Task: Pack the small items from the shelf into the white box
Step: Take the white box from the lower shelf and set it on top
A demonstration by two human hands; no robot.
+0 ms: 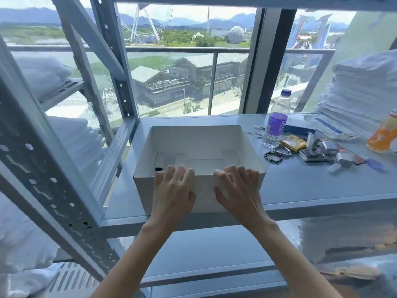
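Now both hands grip the white box [204,196].
Fingers of the left hand [174,190] and right hand [238,188] curl over its near rim; plain white card, open-topped.

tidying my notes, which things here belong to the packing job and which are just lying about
Job: white box, left hand and right hand on its near wall, black bead bracelet, silver bracelet, yellow packet.
Lying about: water bottle, orange drink bottle, stacked white linens.
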